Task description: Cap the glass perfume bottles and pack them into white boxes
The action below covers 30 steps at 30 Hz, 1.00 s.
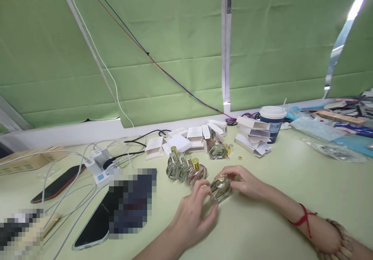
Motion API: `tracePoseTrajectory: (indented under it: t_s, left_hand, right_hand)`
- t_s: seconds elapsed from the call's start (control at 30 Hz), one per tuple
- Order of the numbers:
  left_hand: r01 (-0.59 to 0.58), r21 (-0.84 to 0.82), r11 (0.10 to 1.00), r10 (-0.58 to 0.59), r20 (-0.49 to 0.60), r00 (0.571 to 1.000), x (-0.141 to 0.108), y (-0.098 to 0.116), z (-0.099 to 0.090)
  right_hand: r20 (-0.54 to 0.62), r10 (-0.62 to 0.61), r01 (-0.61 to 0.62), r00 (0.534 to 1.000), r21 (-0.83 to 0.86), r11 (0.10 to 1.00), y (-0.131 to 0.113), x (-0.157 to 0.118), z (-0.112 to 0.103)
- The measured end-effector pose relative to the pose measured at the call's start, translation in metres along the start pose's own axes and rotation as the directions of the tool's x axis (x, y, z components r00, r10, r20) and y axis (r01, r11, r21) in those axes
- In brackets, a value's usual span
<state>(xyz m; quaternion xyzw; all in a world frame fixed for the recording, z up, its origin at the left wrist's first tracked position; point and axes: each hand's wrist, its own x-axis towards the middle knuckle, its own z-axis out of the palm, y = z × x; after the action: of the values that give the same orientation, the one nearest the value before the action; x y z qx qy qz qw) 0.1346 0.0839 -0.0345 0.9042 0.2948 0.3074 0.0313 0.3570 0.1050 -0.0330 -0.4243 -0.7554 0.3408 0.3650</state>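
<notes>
A clear glass perfume bottle [220, 192] stands on the table between my two hands, its gold spray neck uncapped. My left hand [196, 213] is curled at its left side, fingertips and thumb against the glass. Thumb and fingers of my right hand [239, 179] grip its right side and back edge. Several similar capped bottles [182, 167] stand in a close row to the left, the nearest with a shiny gold cap [196, 164]. Behind, another uncapped bottle [217, 151] stands beside loose gold caps [229, 149].
Small white cartons [194, 134] lie at the back, more stacked beside a lidded paper cup [272, 122]. A small gold ring [240, 158] lies nearby. A phone [94, 221], a power strip [100, 170] and cables occupy the left; plastic bags [323, 128] lie right.
</notes>
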Motion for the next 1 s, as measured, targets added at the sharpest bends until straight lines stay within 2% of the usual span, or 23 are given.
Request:
tracePoseTrajectory:
  t_s: [0.1,0.17,0.23,0.3,0.4,0.57,0.63,0.7,0.77,0.83,0.93,1.0]
  left_hand:
    - [0.021,-0.006,1.0,-0.021,0.103,0.994,0.0,0.002,-0.001]
    - [0.014,-0.002,1.0,-0.014,0.141,0.99,-0.001,0.0,-0.002]
    - [-0.006,0.008,1.0,0.005,0.155,0.988,-0.002,-0.002,-0.002]
    - [-0.022,0.022,1.0,0.018,0.167,0.986,-0.003,-0.003,-0.001]
    - [-0.053,0.042,0.998,0.043,0.195,0.98,-0.006,-0.004,0.0]
    - [-0.027,0.117,0.993,-0.002,0.244,0.97,-0.006,-0.004,-0.001]
    - [0.0,0.132,0.991,-0.032,0.244,0.969,-0.005,-0.004,-0.003]
    - [0.025,0.13,0.991,-0.057,0.242,0.969,-0.004,-0.004,-0.004]
    - [0.039,0.115,0.993,-0.067,0.252,0.965,-0.003,-0.004,-0.005]
    - [0.035,0.1,0.994,-0.061,0.271,0.961,-0.003,-0.006,-0.005]
    - [0.023,0.084,0.996,-0.047,0.294,0.955,-0.002,-0.007,-0.004]
    - [0.018,0.079,0.997,-0.041,0.301,0.953,-0.003,-0.008,-0.003]
  right_hand:
    - [-0.127,-0.013,0.006,0.992,-0.054,0.999,0.007,0.002,-0.008]
    - [-0.262,0.026,-0.09,0.965,-0.234,0.968,0.014,0.004,-0.016]
    - [-0.383,0.041,-0.222,0.923,-0.443,0.869,0.022,0.004,-0.025]
    - [-0.445,0.041,-0.321,0.895,-0.576,0.752,0.03,0.004,-0.033]
    - [-0.464,0.11,-0.416,0.879,-0.633,0.653,0.04,0.003,-0.043]
    - [-0.366,0.185,-0.386,0.912,-0.617,0.686,0.05,0.001,-0.049]
    - [-0.39,0.194,-0.403,0.9,-0.575,0.712,0.048,0.002,-0.048]
    - [-0.437,0.18,-0.395,0.881,-0.472,0.788,0.042,0.003,-0.043]
    - [-0.46,0.147,-0.297,0.876,-0.275,0.914,0.031,0.005,-0.035]
    - [-0.438,0.109,-0.128,0.892,-0.015,0.992,0.017,0.008,-0.023]
    - [-0.359,0.061,0.041,0.932,0.271,0.962,-0.003,0.008,-0.006]
    - [-0.309,0.029,0.078,0.951,0.327,0.942,-0.011,0.007,0.0]
